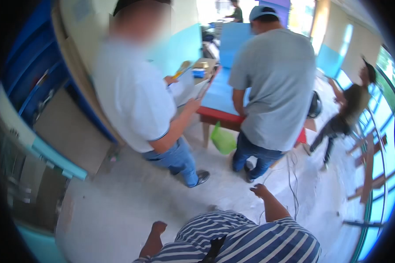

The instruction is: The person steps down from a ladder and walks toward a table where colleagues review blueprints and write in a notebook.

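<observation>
My left hand [159,226] hangs low beside my striped shirt [250,239], over the floor. Its fingers look curled in, with nothing visible in them. On the other side, my right hand [260,190] is held forward of my body, its fingers loosely bent and a little apart. It appears to hold nothing and touches nothing. Past it stands a person in a grey shirt [278,79], back turned, at a red-edged table with a blue top [219,96]. A green bag [224,139] hangs by the table's edge.
A person in a white shirt [134,96] stands at the left, holding papers [182,87] and a yellow item. Cables [292,179] trail across the floor. Blue shelving [35,83] lines the left; a person in dark clothes [349,105] and wooden pieces [368,171] are at the right.
</observation>
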Demonstrator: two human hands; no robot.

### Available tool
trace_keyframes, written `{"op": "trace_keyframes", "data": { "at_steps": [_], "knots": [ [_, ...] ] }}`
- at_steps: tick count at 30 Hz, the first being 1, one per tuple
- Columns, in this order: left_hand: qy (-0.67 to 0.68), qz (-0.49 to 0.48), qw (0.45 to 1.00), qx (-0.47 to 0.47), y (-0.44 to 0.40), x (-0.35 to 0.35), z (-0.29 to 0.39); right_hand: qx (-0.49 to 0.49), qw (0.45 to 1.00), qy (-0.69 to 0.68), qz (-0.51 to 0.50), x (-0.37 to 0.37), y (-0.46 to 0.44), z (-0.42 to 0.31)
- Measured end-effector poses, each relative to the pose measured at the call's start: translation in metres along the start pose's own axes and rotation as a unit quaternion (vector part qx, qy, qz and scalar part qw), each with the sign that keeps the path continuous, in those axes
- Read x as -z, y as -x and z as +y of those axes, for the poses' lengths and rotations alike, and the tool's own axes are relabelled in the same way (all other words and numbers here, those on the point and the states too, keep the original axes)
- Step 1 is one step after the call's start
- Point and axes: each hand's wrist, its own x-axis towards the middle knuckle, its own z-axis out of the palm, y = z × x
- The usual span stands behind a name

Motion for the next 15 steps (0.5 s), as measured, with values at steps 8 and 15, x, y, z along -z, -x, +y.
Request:
{"op": "trace_keyframes", "data": {
  "at_steps": [8, 15],
  "knots": [
    [-0.038, 0.029, 0.996, -0.081, -0.004, 0.036, 0.003, 0.130, 0.954, -0.214, 0.167, 0.196, 0.069, -0.195],
    [-0.019, 0.034, 0.997, -0.066, -0.026, 0.055, 0.004, 0.310, 0.796, -0.389, 0.344, 0.319, 0.140, -0.247]
  ]
}}
